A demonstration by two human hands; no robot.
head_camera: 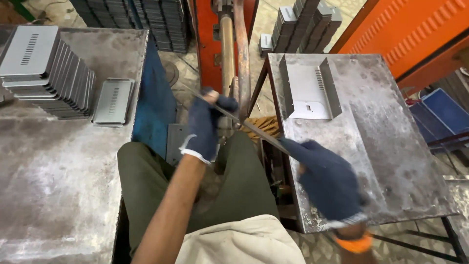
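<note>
- Nearest the camera are the person's lap in olive trousers [146,181] and a pale cloth [239,242] lying across it, below both grips.
- Left hand [205,124], in a dark blue glove with a white cuff, has its grip closed around the upper end of a thin metal sheet [244,124] seen edge-on.
- Right hand [327,181], in the same kind of glove with an orange band at the wrist, is blurred; its fingers close on the lower end of the sheet, so this grip holds it too.
- Between the two grips the sheet runs as a slanted dark line and meets the copper-coloured arms of a machine [234,54] standing upright just beyond the left grip.
- Under the right grip lies a scuffed metal worktop [391,161]; farther from that grip, on it, rests a bent grey metal tray with two upright sides and a slotted vent [309,90].
- Well off to the outer side of the left grip, a second worktop [58,186] carries a leaning stack of grey slotted plates [46,73], with one single plate [113,101] lying flat just beside the stack.
- Beyond the machine, more dark stacked plates [303,24] sit on the floor.
</note>
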